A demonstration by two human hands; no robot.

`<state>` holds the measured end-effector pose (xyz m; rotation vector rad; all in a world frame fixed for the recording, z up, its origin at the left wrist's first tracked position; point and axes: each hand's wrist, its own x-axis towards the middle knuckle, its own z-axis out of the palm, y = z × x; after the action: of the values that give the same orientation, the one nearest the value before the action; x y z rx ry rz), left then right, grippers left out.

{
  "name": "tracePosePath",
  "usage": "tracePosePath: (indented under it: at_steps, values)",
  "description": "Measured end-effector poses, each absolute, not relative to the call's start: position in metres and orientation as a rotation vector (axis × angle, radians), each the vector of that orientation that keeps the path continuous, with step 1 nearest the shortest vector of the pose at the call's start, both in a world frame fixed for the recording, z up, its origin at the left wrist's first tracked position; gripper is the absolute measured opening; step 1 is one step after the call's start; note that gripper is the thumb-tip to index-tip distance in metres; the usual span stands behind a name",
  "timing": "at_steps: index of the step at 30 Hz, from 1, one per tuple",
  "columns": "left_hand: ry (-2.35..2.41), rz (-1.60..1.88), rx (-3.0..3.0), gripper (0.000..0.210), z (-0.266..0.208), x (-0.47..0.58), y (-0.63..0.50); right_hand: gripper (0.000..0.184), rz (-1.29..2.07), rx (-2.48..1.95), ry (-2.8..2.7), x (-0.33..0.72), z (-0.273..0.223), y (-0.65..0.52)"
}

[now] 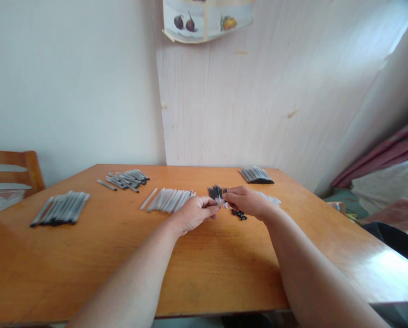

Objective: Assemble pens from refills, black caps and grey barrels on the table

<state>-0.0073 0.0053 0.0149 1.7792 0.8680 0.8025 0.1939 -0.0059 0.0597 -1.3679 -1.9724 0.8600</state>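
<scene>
Near the middle of the table, my left hand [197, 213] is closed in a pinch, thumb against fingers. Close to its right, my right hand [244, 200] pinches too, its fingertips almost meeting the left ones. A small whitish piece [219, 200] shows between the fingertips; what each hand grips is too small to make out. Just behind them lies a bundle of thin dark pen refills [215, 190]. Small black pen parts [239, 214] lie below my right hand. Left of my left hand is a row of clear pen barrels [170, 200]. Whitish pieces [271, 199] are partly hidden behind my right wrist.
On the wooden table [115, 259], pens with black ends [62, 208] lie at the left. A looser pile of pens [128, 179] is at the back left, and a neat stack of pens [256, 175] at the back right. A wooden chair [33, 168] stands at the left.
</scene>
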Motion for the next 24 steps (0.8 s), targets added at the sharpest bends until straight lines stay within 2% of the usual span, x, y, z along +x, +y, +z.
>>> tracePosePath:
  at_steps: [8, 10, 16, 24]
  values:
    - [0.876, 0.821, 1.775, 0.034, 0.0176, -0.0081, 0.0043, 0.050, 0.860, -1.341, -1.952, 0.1944, 0.0536, 0.0003]
    - [0.881, 0.817, 1.764, 0.035, 0.0186, -0.0085, 0.0043, 0.048, 0.875, -1.280, -1.926, 0.1947, 0.0540, 0.0013]
    - [0.901, 0.810, 1.728, 0.033, 0.0203, -0.0084, 0.0045, 0.024, 1.017, -1.190, -1.804, 0.1974, 0.0558, 0.0006]
    - [0.896, 0.824, 1.755, 0.034, 0.0177, -0.0086, 0.0046, 0.023, 0.987, -1.198, -1.882, 0.1986, 0.0516, 0.0034]
